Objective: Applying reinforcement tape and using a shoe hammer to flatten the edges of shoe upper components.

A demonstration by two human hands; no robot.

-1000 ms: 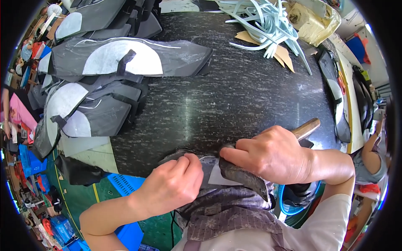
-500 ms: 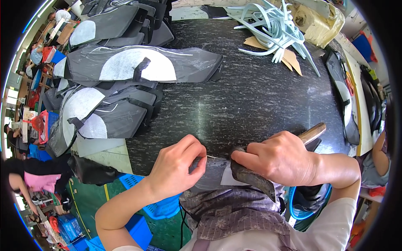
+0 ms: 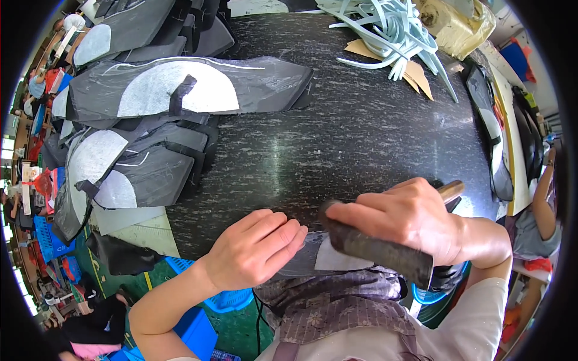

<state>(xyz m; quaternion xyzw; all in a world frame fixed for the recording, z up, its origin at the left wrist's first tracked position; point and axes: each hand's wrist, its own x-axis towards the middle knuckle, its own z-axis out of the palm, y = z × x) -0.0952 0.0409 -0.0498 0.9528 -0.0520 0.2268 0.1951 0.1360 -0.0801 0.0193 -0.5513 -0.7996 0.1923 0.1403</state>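
My right hand [image 3: 412, 222] grips a hammer with a dark, worn metal head [image 3: 379, 246] and a wooden handle [image 3: 450, 191] showing behind the knuckles. The head is held above the near edge of the table, over a dark grey sheet piece [image 3: 301, 257] with a white patch [image 3: 337, 257]. Left of the hammer, my left hand [image 3: 256, 249] rests over the end of that piece, its fingers bent and pressed together. The fingertips are turned under, so what they hold is hidden.
Stacked dark panels with white half-round patches [image 3: 211, 90] cover the table's left side. Pale blue strips [image 3: 397, 36] lie in a tangle on brown card [image 3: 417, 77] at the back. Another dark panel [image 3: 484, 120] lies at the right edge. Blue baskets [image 3: 229, 299] stand below.
My left hand has closed from a pinch on a thin pale strand into folded fingers. The hammer head has turned and shifted right. The view has shifted slightly.
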